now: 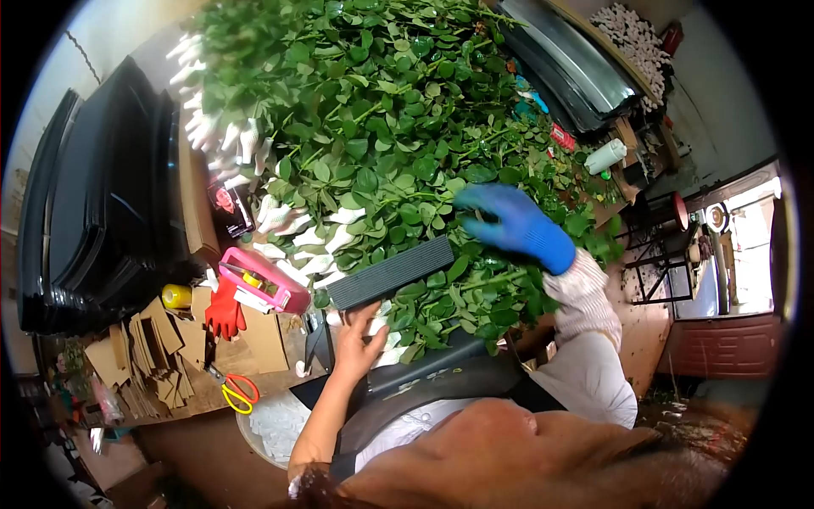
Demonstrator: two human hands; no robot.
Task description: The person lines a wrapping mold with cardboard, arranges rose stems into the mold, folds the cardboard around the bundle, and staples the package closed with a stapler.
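A bare left hand [358, 343] is at the lower middle, its thumb and fingers apart. Its fingertips reach the lower edge of a dark grey ribbed block [390, 273], which lies slanted over leafy stems. White-covered flower heads [314, 242] stick out on the left side of the big green leafy pile [381, 127]. My right hand [513, 222], in a blue glove, hovers over or touches the leaves right of the block. A gap shows between its thumb and fingers, and nothing is visible in it.
A pink tape dispenser [284, 293], red glove [225, 311] and scissors [233, 390] lie at the left. Black sheets [110, 195] stand stacked behind cardboard pieces [157, 348]. At the upper right are shiny dark sheets [577, 59] and a white roll [605, 157].
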